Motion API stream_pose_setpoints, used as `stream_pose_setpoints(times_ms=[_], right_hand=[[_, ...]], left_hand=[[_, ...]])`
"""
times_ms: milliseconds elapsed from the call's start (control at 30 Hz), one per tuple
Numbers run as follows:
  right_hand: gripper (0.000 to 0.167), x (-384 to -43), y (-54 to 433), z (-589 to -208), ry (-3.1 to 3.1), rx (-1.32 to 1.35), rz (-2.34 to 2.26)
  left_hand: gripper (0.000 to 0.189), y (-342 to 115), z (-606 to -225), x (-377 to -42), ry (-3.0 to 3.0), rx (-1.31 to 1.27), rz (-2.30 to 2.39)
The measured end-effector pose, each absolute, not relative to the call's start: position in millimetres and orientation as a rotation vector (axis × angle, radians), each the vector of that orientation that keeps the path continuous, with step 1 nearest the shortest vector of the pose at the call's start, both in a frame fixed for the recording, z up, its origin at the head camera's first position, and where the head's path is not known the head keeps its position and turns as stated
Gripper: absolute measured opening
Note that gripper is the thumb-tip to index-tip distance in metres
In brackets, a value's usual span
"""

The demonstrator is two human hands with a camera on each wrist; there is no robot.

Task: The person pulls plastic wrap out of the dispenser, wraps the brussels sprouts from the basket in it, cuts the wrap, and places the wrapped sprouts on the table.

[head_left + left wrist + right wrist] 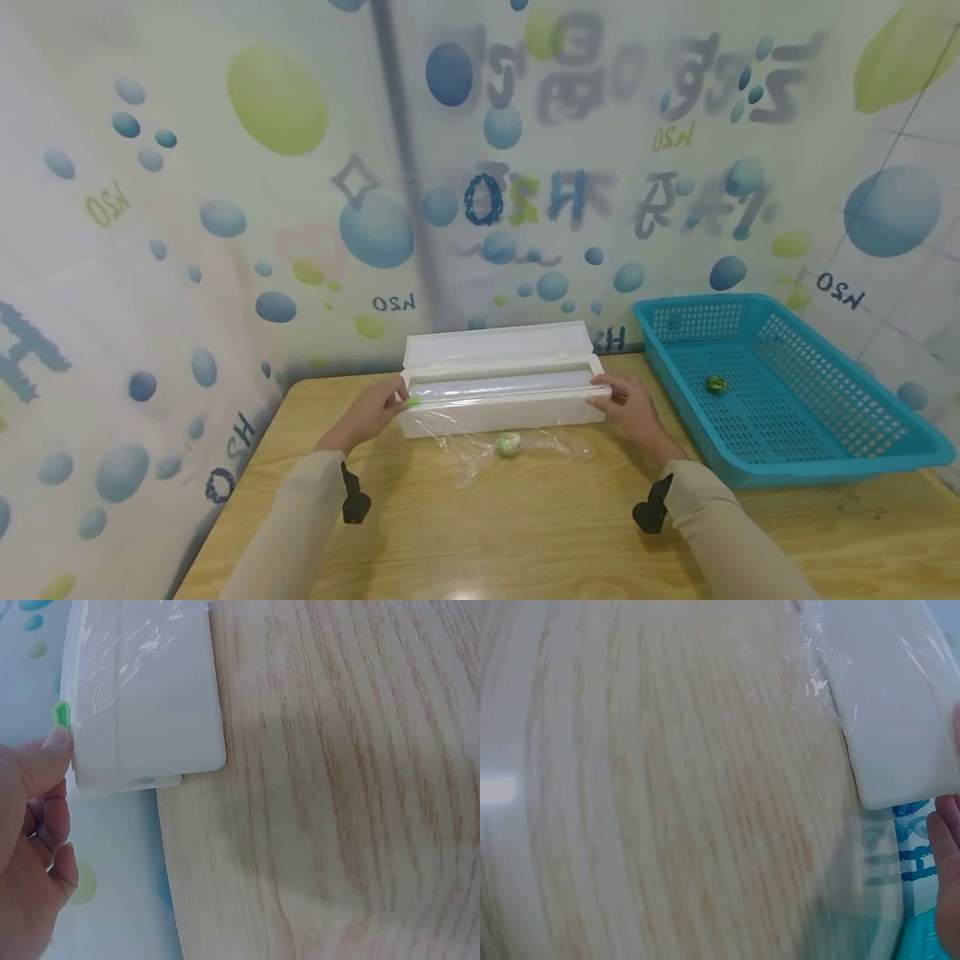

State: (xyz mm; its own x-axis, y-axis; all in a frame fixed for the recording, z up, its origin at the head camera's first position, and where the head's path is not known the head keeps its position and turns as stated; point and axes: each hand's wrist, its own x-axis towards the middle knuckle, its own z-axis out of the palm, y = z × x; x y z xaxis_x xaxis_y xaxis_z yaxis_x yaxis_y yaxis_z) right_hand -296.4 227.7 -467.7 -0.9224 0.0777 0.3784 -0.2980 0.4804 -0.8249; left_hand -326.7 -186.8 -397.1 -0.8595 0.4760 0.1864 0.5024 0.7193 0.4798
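A white cling film dispenser box (502, 412) stands with its lid (498, 343) raised, a film roll (498, 386) inside. My left hand (371, 410) is at the box's left end, thumb and fingertips pinching a small green slider tab (62, 715) on the front rim. My right hand (630, 408) grips the opposite end, fingers at the top corner and thumb low on the front. Clear cling film (465, 454) drapes over the front onto the table. A small round pale green vegetable (508, 444) lies at the film, in front of the box.
To the right stands a blue plastic basket (825, 475) with a small green-and-yellow item (716, 384) in it. The wooden table (510, 533) meets a wall covering (480, 275) printed with bubbles close behind the box. Black straps (356, 498) sit at both sleeves.
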Motion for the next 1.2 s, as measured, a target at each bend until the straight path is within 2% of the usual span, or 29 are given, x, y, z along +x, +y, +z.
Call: stream_pose_setpoints(times_ms=[400,500,600,733,933,1033,1200], right_hand=[[0.033,-298.5,225.0,-467.7,-2.369,0.208,1.44],[0.033,-299.7,226.0,-467.3,-2.379,0.201,1.446],[0.034,-299.1,227.8,-465.4,-2.387,0.203,1.439],[0.035,-295.5,231.1,-461.6,-2.411,0.194,1.393],[0.038,-290.0,229.9,-457.0,-2.425,0.14,1.343],[0.036,-289.3,226.1,-456.7,-2.399,0.136,1.373],[0.023,-290.4,221.5,-455.9,-2.353,0.152,1.419]], left_hand=[[0.01,-203.4,-398.5,-324.5,-2.833,-0.804,-0.763],[0.006,-203.4,-400.1,-324.3,-2.837,-0.785,-0.76],[0.005,-199.9,-401.0,-323.2,-2.861,-0.686,-0.788],[0.018,-189.0,-401.0,-319.9,-2.824,-0.614,-0.814],[0.02,-166.7,-405.8,-314.6,-2.589,-0.747,-0.64],[0.017,-159.7,-408.7,-310.6,-2.515,-0.779,-0.545],[0.012,-155.6,-411.5,-307.4,-2.527,-0.692,-0.516]])
